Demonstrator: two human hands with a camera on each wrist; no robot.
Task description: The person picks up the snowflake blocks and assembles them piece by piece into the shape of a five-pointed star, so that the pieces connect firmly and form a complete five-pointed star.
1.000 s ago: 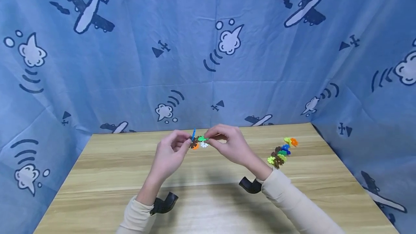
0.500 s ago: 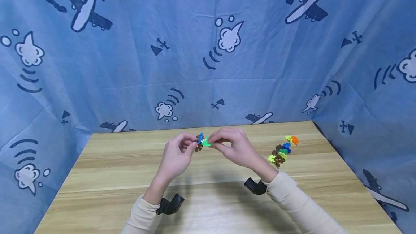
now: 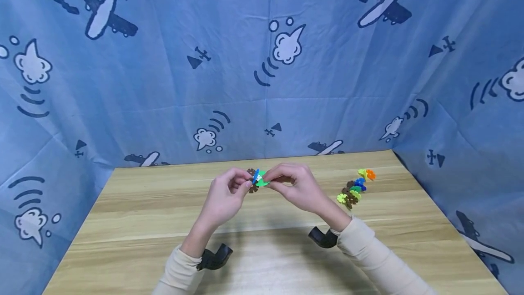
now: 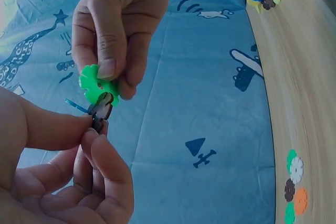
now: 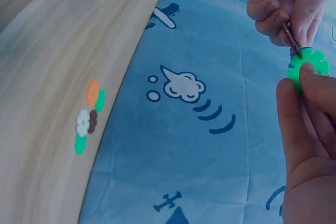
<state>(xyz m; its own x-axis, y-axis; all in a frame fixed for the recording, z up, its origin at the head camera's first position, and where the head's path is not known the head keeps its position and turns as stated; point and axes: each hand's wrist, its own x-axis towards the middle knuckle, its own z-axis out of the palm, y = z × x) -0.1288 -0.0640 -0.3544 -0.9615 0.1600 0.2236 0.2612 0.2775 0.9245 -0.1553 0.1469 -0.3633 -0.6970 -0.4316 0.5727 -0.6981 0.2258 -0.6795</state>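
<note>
In the head view my left hand (image 3: 225, 197) and right hand (image 3: 295, 186) meet above the table's far part. My left thumb and index finger pinch a brown notched snowflake disc (image 4: 103, 109); a blue disc (image 4: 76, 105), seen edge-on, joins it. A bright green snowflake disc (image 5: 316, 62) is pinched between my right thumb and fingers. Its rim meets the brown disc's edge, the two at an angle to each other. How deep their notches interlock is hidden.
Below the hands, loose discs lie on the table: a white one (image 4: 296, 170), an orange one (image 4: 300, 201), a brown one (image 4: 289, 190) and green ones. A mixed pile of discs (image 3: 351, 191) sits at the right. A blue patterned curtain (image 3: 229, 81) stands behind the table.
Both hands have shifted slightly right, the left more, closing the gap between them. The green disc has tilted from nearly flat to facing the head camera and now meets the left hand's pieces.
</note>
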